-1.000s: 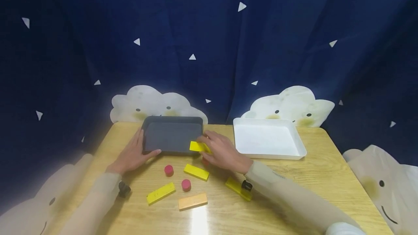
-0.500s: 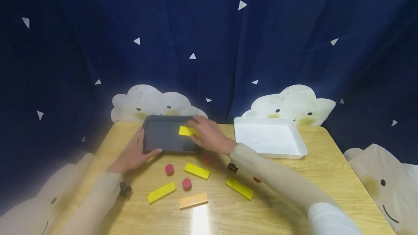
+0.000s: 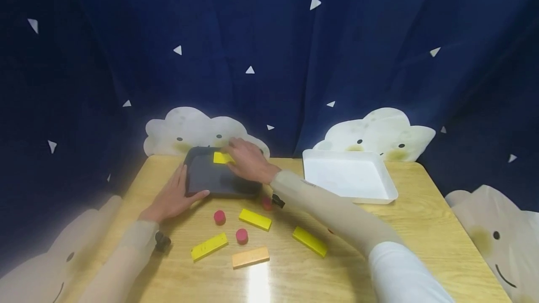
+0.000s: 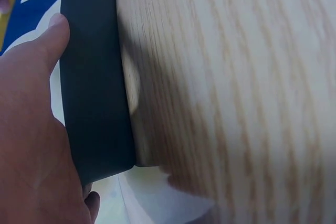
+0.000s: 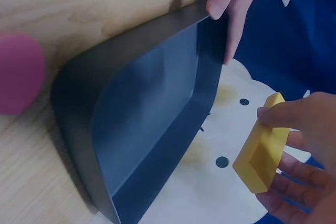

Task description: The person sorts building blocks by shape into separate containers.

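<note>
In the head view my right hand [image 3: 249, 160] pinches a yellow rectangular block [image 3: 221, 157] over the back part of a dark grey tray [image 3: 227, 195]. The right wrist view shows thumb and fingertips on opposite sides of the same yellow block [image 5: 261, 153], which is held above the tray's rim level. My left hand [image 3: 170, 198] rests against the tray's front left corner, fingers straight along the left side and thumb on the front wall. Up close in the left wrist view, the thumb of the left hand [image 4: 31, 93] lies at the tray's rim. The visible tray floor is bare.
In front of the tray lie three yellow blocks [image 3: 255, 219], an orange block [image 3: 250, 257] and several red round pieces [image 3: 242, 236]; one is mostly hidden by the right sleeve. A white tray [image 3: 366, 199] stands right of the dark one. A blue curtain [image 3: 269, 36] hangs behind the table.
My right hand has carried the yellow block from the dark tray's front right corner, leftward and back over the tray. My left hand has stayed at the tray's corner.
</note>
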A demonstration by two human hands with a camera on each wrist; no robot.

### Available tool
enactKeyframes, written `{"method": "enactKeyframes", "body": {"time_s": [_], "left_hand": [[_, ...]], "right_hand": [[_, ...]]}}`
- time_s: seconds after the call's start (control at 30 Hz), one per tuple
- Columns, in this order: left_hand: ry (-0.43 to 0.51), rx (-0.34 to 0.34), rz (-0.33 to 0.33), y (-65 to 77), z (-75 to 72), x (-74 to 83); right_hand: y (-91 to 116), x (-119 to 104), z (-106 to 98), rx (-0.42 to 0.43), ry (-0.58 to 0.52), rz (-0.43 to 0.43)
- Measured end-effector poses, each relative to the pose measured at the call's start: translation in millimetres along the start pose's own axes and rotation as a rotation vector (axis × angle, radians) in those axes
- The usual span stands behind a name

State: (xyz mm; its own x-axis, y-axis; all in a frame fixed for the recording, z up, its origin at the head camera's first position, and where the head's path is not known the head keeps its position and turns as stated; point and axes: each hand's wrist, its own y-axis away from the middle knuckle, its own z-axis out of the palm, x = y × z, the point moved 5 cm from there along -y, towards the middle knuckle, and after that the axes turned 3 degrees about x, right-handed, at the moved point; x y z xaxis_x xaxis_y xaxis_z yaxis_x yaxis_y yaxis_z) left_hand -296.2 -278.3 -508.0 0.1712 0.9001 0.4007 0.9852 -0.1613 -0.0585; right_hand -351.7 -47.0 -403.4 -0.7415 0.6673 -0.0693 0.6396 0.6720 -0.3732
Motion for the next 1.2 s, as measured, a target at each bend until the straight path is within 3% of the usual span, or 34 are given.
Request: {"method": "enactKeyframes", "body": {"time_s": [0.27, 0.8, 1.2], "left_hand": [[-0.008, -0.003, -0.002, -0.7, -2.3, 1.9], [-0.006, 0.022, 0.014, -2.3, 0.1, 0.0], [-0.008, 0.023, 0.023, -4.1, 2.6, -4.6]], "right_hand": [[-23, -1, 16, -0.027, -0.023, 0.027], [-52, 6, 65, -0.046, 0.099, 0.074], [-57, 6, 84, -0.11, 0.14, 0.107]]}}
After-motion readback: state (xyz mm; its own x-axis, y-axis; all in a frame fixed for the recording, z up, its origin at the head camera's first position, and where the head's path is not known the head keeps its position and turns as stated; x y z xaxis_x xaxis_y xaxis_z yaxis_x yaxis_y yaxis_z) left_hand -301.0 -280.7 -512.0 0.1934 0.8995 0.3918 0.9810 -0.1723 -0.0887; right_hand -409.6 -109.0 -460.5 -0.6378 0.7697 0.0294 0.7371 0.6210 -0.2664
